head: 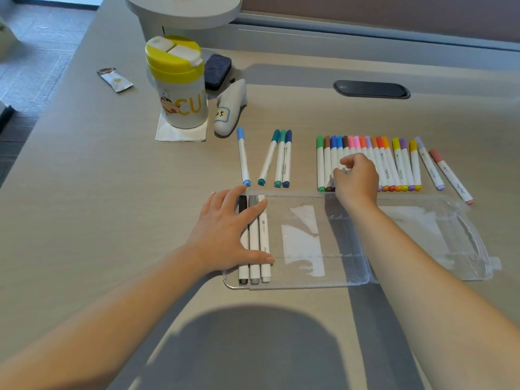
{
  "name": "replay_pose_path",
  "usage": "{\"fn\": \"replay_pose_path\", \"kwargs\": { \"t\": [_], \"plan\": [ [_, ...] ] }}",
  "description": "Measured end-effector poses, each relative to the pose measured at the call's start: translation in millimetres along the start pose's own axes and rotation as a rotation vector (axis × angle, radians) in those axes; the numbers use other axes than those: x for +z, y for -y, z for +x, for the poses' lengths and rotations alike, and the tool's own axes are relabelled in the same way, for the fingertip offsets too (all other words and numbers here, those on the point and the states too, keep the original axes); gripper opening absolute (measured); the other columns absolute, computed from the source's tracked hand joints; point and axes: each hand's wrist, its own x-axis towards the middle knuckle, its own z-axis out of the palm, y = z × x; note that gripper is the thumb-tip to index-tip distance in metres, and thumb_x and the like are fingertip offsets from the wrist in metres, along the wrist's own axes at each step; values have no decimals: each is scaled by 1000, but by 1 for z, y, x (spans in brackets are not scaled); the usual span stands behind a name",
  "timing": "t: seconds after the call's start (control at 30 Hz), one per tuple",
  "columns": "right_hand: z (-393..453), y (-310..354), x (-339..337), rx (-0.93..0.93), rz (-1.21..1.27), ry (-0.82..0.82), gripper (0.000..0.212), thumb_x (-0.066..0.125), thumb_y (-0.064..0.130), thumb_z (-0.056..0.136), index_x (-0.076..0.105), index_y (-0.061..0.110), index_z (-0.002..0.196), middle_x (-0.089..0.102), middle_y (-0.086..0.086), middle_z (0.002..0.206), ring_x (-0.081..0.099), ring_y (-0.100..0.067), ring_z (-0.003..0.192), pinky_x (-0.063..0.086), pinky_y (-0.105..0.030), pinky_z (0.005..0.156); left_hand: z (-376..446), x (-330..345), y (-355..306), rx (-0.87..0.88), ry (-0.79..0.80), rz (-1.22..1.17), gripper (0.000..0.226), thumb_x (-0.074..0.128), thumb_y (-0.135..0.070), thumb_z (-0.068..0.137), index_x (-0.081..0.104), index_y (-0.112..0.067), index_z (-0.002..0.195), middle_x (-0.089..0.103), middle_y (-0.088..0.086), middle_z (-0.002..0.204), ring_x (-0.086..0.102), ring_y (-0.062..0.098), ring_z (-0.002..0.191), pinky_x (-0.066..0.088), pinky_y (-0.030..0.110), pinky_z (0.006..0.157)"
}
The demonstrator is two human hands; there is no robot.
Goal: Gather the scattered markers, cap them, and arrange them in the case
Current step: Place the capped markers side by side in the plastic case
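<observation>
Your left hand (225, 235) lies flat, fingers spread, pressing three white-barrelled markers (254, 243) at the left end of the clear plastic case (337, 277). Your right hand (356, 178) curls onto the long row of coloured markers (399, 167) just behind the case. Four blue-green markers (270, 159) lie behind its left end.

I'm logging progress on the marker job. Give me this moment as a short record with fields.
case: clear plastic case, open, lid laid flat to its right
in case: three markers at the left end, black, grey and white caps
left hand: left hand rests flat on those three
right hand: right hand fingers curled on the long row of markers
still outside: four blue and teal markers, and the long row
nearby: yellow-lidded bottle, whiteboard eraser
</observation>
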Motion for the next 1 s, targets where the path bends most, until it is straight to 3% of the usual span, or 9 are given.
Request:
{"fn": "replay_pose_path", "kwargs": {
  "t": [0.13,0.2,0.4,0.53,0.6,0.73,0.83,0.93,1.0],
  "plan": [
    [10,-2,3,42,-75,12,34,55,6,89,46,7,122,53,-12,124,52,-26,113,40,-26,80,1,3,2,10,-25,-37,124,7,-95,34,10,-40,145,-1,1,154,0,24,139,1,41,116],
    [14,1,4,68,-71,25,41,59,7,87,43,8,125,52,-12,126,53,-26,115,43,-28,83,0,4,2,16,-38,-55,130,-7,-98,30,12,-40,145,2,2,154,1,24,139,2,43,116],
    [23,10,4,217,-52,96,45,66,14,83,45,5,121,55,-13,125,54,-28,115,46,-31,88,1,5,3,4,-28,-37,130,-17,-94,27,3,-43,144,-7,-4,153,-7,19,137,-4,40,115],
    [25,10,5,292,37,127,50,68,11,81,46,6,126,54,-13,128,54,-27,116,47,-31,90,1,5,3,10,-22,-42,127,-12,-95,29,4,-43,144,-6,-4,153,-6,20,139,-6,39,115],
    [23,10,3,291,119,126,53,65,6,83,42,10,131,51,-11,133,52,-26,118,47,-32,90,1,5,3,8,-13,-52,125,2,-97,31,4,-43,144,-6,-3,154,-6,20,140,-7,39,115],
    [6,20,-11,165,308,186,59,55,-5,86,32,15,137,52,-2,121,52,-15,112,47,-27,82,0,4,2,-3,-25,-56,114,11,-88,39,6,-43,144,-5,-5,153,-5,20,140,-5,39,116],
    [-14,35,-21,157,519,353,41,53,-6,86,40,12,121,56,-11,113,60,-24,105,55,-30,73,0,3,2,-5,-11,-59,114,12,-87,40,6,-43,144,-5,-5,153,-4,21,140,-4,40,116],
    [-37,44,-25,183,606,583,5,47,5,93,50,8,90,60,-9,81,64,-22,75,57,-33,69,-1,1,2,-13,-8,-46,113,11,-87,40,5,-43,144,-5,-3,153,-4,22,141,-3,42,116],
    [-50,42,-25,187,576,729,13,47,10,93,56,8,84,60,-7,75,61,-16,66,58,-24,60,-4,0,3,-18,-12,-30,112,10,-87,41,5,-43,144,-4,-2,154,-5,24,141,-4,44,115]
  ]
}}
